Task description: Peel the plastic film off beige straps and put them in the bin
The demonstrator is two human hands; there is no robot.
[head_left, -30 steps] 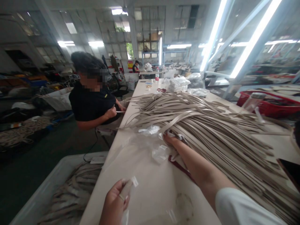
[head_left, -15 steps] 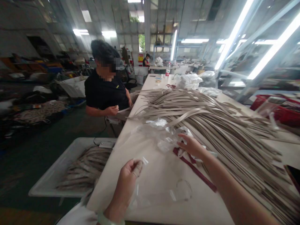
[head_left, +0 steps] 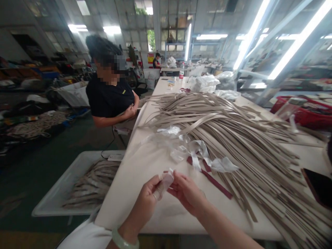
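My left hand (head_left: 151,193) is closed around a small translucent whitish piece, apparently plastic film (head_left: 167,180), above the near part of the table (head_left: 145,155). The fingertips of my right hand (head_left: 185,190) close on the same piece from the other side, partly hiding it. Beyond my hands lie crumpled clear and white plastic wrappers (head_left: 178,152). A dark red strap (head_left: 216,183) lies partly under them. To the right spreads a big heap of long beige-grey straps (head_left: 233,138).
A co-worker (head_left: 111,86) in a dark top sits at the table's left side. Below the left edge stands a white tub (head_left: 59,180) of straps. A phone (head_left: 316,186) lies at the right. Further off are a bottle (head_left: 181,71), plastic bags (head_left: 203,83) and a red basket (head_left: 308,116).
My right hand has moved from the wrappers toward me and left, meeting my left hand at the whitish piece. The co-worker's hands have come together. The view has shifted slightly.
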